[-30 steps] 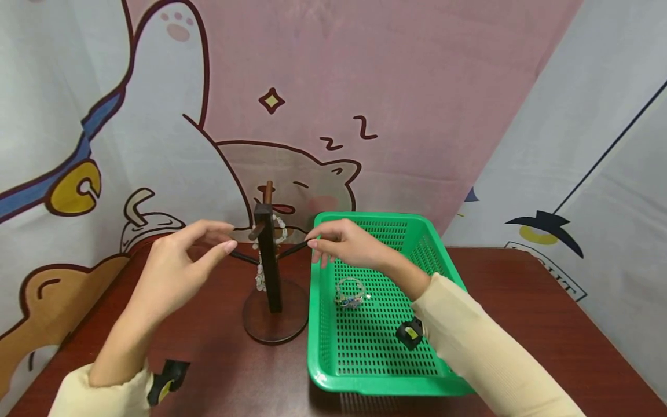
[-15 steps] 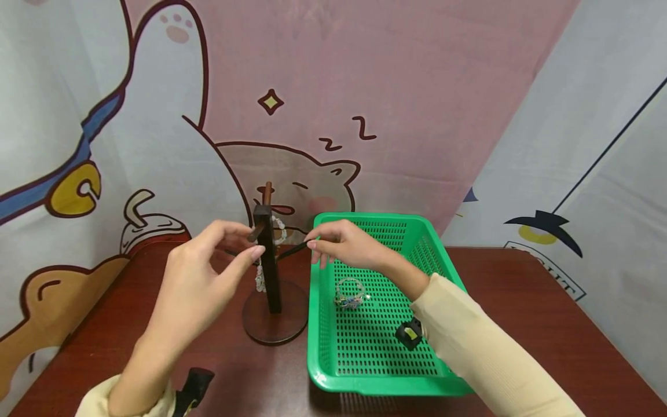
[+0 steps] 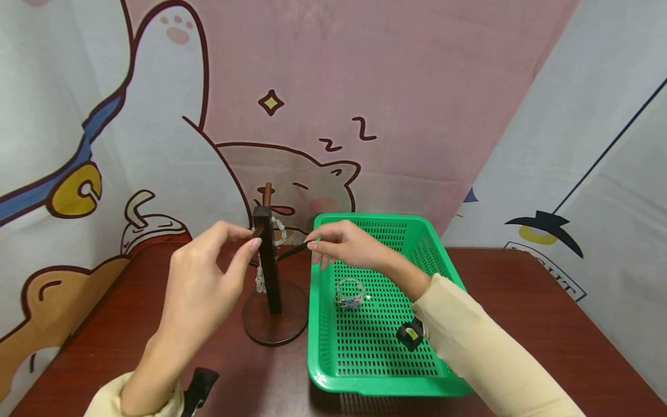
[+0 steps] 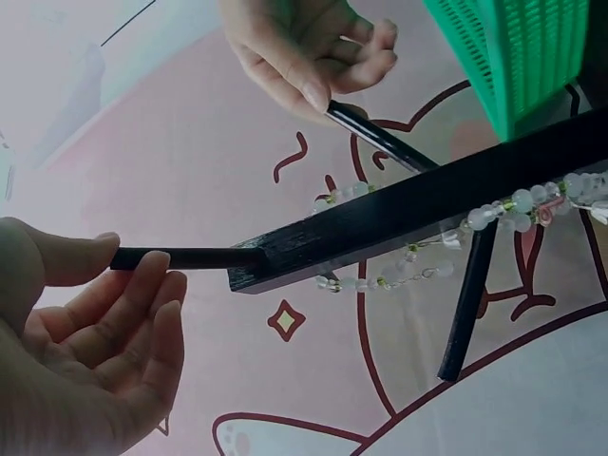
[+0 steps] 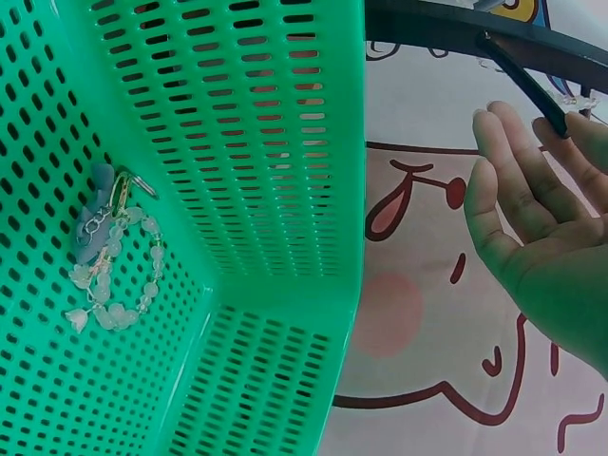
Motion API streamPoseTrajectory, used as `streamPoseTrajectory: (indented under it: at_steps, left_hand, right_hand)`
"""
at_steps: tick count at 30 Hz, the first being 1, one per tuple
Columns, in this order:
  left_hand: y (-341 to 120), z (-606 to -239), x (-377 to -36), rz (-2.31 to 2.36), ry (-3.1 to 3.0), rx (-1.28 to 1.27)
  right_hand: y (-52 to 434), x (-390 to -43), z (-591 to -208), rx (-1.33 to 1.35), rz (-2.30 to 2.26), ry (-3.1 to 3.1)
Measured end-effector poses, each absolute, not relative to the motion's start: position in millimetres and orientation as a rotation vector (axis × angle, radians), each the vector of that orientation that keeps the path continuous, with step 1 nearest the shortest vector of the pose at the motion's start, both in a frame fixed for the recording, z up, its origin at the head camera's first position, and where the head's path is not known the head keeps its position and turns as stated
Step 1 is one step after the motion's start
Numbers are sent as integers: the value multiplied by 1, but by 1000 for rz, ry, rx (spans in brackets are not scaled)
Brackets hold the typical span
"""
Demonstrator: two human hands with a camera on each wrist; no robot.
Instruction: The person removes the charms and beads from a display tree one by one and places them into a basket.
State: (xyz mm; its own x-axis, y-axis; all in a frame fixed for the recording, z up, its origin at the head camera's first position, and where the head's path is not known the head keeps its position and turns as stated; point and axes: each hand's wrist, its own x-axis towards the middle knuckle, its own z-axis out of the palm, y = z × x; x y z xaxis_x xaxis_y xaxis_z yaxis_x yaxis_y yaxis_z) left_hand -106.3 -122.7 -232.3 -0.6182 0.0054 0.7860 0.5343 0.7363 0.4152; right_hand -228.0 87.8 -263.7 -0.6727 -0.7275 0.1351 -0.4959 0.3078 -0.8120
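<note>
While both hands meet at frame centre, the jewellery stand (image 3: 268, 272) is steadied from two sides

Left hand (image 3: 208, 278) pinches a left peg (image 4: 180, 257); right hand (image 3: 346, 243) pinches a right peg (image 3: 292, 250); a beaded bracelet (image 3: 281, 230) hangs behind the post, another bracelet (image 3: 350, 292) lies in the green basket (image 3: 443, 255) on the table (image 3: 521, 324).

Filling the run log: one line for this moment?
left hand: pinches stand peg | right hand: pinches opposite peg | beaded bracelet: on stand | second bracelet: in green basket

A green perforated basket (image 3: 443, 255) sits right of centre on a dark red-brown table (image 3: 547, 324), holding a beaded bracelet (image 3: 350, 293). A cartoon-printed backdrop (image 3: 365, 87) fills the upper frame.
</note>
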Motion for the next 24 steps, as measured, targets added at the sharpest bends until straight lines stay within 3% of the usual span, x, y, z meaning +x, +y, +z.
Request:
streamPoseTrajectory:
  at_steps: [24]
  left_hand:
    - [-148, -227, -110, -877, -2157, -381]
  right_hand:
    - [106, -232, -268, -1022, -1288, 2308]
